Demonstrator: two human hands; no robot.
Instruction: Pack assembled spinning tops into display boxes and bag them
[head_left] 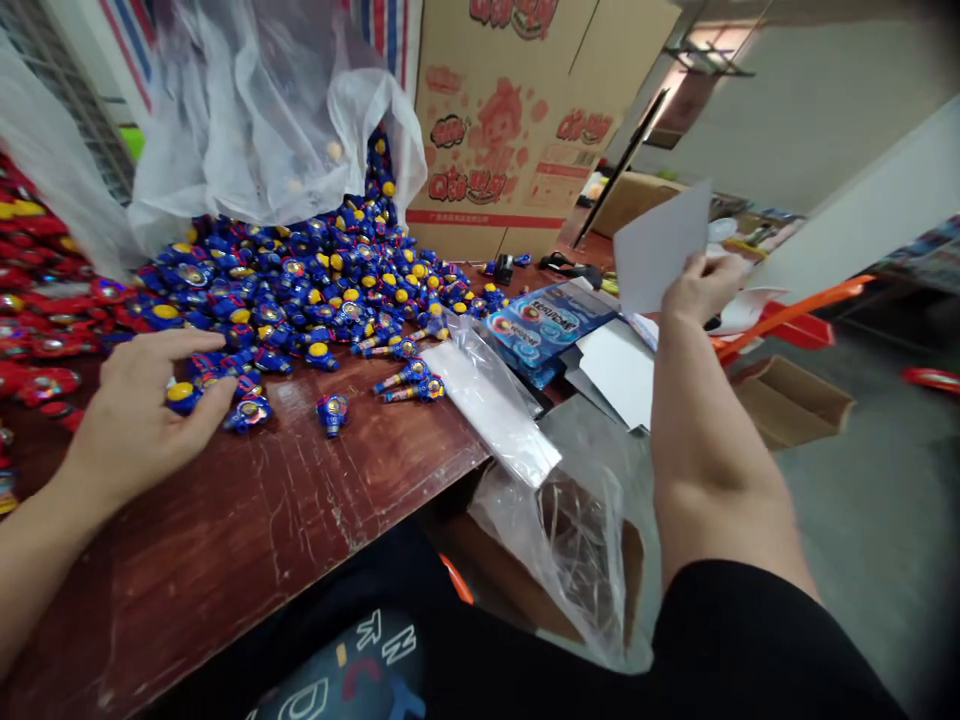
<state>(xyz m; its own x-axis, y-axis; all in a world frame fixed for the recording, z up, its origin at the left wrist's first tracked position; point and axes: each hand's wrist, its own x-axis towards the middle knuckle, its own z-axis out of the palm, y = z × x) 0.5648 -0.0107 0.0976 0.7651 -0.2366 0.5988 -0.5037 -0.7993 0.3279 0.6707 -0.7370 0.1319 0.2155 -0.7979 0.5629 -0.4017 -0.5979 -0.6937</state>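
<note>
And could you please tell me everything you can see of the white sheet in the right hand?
The white sheet looks like plain paper or thin card, with straight edges and a pointed upper corner. No print shows on the side in view; its other side is hidden. The right hand grips it by its lower right part, holding it tilted upward, just above the loose white pieces in the picture.

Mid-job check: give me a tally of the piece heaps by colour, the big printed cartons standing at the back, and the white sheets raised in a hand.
Blue heap: 1
Red heap: 1
Printed carton: 1
White sheet in the right hand: 1
Total: 4
Single pieces overlap too much to count.
</note>
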